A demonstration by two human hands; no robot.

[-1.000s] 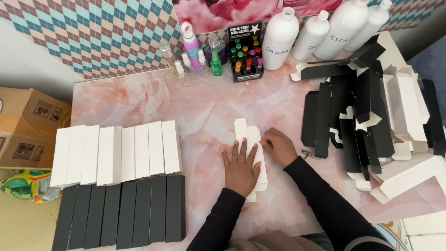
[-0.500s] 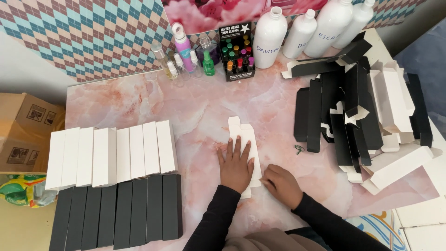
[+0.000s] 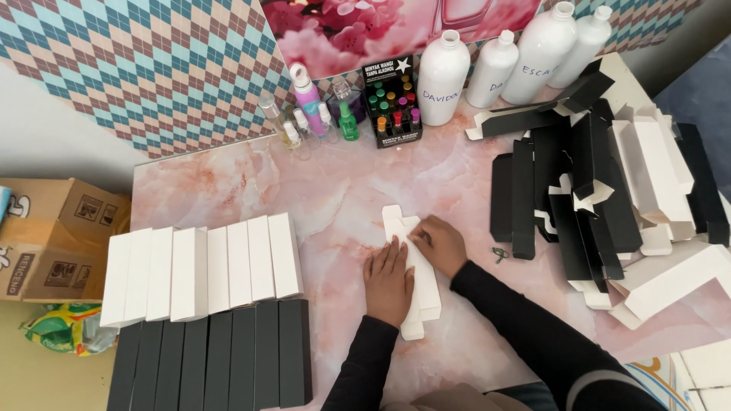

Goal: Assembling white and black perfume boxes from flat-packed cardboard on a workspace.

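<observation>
Display box (image 3: 394, 106) at 12 o'clock holds small coloured vials, too small to count; four white bottles (image 3: 442, 78) stand right of it; cardboard carton (image 3: 53, 240) at 9 o'clock, contents hidden. Seven white boxes (image 3: 202, 270) lie in a row at left on the worktop (image 3: 335, 190); seven black boxes (image 3: 217, 358) in a row below them; flat black and white blanks (image 3: 601, 190) heaped at 3 o'clock, uncounted. White blank (image 3: 421, 281) lies flat at centre, long axis roughly 11 to 5 o'clock. Left hand (image 3: 388, 281) presses flat on it, fingers together; right hand (image 3: 440, 245) rests on its upper end, fingers curled.
</observation>
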